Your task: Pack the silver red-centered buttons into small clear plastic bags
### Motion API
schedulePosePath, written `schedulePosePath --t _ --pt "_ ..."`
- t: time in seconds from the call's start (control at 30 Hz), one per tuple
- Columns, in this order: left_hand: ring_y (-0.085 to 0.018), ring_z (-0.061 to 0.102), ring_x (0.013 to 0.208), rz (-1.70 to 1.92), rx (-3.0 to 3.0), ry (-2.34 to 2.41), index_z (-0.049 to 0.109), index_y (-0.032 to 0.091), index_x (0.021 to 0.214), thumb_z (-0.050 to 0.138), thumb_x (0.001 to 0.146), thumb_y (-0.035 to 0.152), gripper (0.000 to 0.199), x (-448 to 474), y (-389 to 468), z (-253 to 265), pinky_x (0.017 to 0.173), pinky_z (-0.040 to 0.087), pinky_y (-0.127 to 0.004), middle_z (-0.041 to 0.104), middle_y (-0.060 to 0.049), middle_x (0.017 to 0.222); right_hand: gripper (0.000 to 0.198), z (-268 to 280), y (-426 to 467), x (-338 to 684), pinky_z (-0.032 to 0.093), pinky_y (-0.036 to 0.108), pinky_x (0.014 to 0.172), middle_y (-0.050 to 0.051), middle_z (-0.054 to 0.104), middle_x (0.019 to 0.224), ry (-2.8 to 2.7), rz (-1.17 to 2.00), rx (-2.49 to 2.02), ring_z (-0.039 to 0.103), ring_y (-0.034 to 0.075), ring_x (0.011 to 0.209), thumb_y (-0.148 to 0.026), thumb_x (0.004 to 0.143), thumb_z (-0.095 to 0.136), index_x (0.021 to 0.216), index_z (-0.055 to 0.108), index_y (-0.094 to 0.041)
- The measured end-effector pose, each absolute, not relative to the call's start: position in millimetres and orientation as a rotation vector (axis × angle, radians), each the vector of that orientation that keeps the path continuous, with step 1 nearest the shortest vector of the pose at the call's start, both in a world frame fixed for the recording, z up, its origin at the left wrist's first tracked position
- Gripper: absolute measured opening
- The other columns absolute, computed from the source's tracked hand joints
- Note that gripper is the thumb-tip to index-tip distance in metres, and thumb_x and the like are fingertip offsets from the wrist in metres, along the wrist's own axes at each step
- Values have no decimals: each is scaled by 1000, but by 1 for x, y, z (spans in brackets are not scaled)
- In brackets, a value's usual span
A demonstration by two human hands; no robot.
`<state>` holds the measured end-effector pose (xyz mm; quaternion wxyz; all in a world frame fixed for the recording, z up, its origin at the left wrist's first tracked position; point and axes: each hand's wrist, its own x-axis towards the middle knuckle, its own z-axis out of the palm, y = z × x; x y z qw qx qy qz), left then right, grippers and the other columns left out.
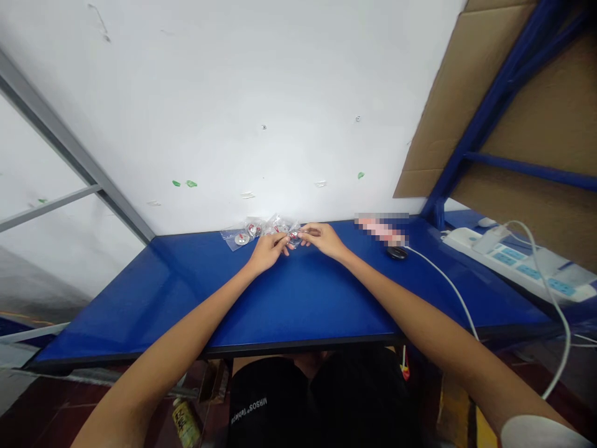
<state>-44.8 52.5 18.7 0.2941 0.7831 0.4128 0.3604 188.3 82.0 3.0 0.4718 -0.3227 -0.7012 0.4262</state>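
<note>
Head view: small clear bag [293, 235] pinched between both hands [298, 241]

pink item [382, 228] blurred | bag [293, 235] contents too small | power strip [517, 264] cut off right

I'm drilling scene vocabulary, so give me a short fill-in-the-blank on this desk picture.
1. Both hands, left hand and right hand, meet at a small clear ____ by the wall.
2. The table top is ____ in colour.
3. The white power strip lies on the person's ____ side.

Missing words: bag; blue; right
</note>
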Motion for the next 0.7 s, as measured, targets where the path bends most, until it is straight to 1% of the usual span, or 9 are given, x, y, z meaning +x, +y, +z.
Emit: schedulePosePath --t 0.03,0.1,0.17,0.2,0.3,0.4,0.47,0.5,0.7 --pt "-22 78 74 966 2068 1086 72 19 94 54 105 55 41 -44 52 19 80 60 -34 83 -6 92 44 4 82 189 61 32 70 7 79 88 -1711 1042 -787 78 22 78 -59 84 85 96 78 -17" --pt "-22 79 74 988 2023 1057 71 20 110 58 104 55 38 -44 51 18 80 61 -36 83 -7 95 45 5 82 189 61 32 69 7 79 89 -1708 1063 -780 78 22 78 -60 83 85 94 77 -17" --pt "-23 79 74 1009 1989 1055 67 20 123 61 103 55 41 -44 50 18 81 62 -37 83 -7 93 47 5 82 189 60 31 67 7 79 86 -1711 1102 -775 77 22 77 -62 82 86 95 76 -17" --pt "-24 79 74 1014 1982 1064 66 20 125 62 102 54 42 -44 49 18 82 62 -37 82 -6 91 49 4 82 189 60 31 66 7 79 85 -1712 1122 -772 77 22 76 -62 81 86 97 76 -18" --pt "-24 79 79 1011 1992 1070 68 20 124 63 102 55 41 -44 48 18 86 62 -38 81 -5 86 50 3 81 187 61 32 66 6 79 88 -1725 1151 -757 78 23 76 -62 79 87 101 75 -18" --pt "-24 79 86 1041 1983 1031 70 21 123 64 101 56 42 -44 49 18 89 62 -38 81 -7 99 48 3 80 187 62 33 68 6 79 90 -1745 1135 -737 77 23 76 -60 82 85 105 77 -20" --pt "-24 77 91 1075 1970 1021 72 20 121 69 98 56 43 -44 51 18 88 62 -37 80 -9 108 48 2 79 186 62 34 68 5 80 92 -1743 1126 -730 76 22 74 -58 82 85 110 76 -21" --pt "-24 76 93 1086 1960 1022 73 19 119 71 96 57 44 -45 52 18 86 62 -37 79 -10 109 47 2 79 186 62 34 68 5 80 93 -1742 1122 -730 76 22 73 -58 83 85 112 76 -22" --pt "-23 72 90 1088 1851 981 73 17 110 77 89 60 48 -45 57 17 78 60 -35 76 -8 97 45 0 79 187 64 35 72 3 79 91 -1772 1093 -729 76 21 77 -53 84 84 116 70 -24"
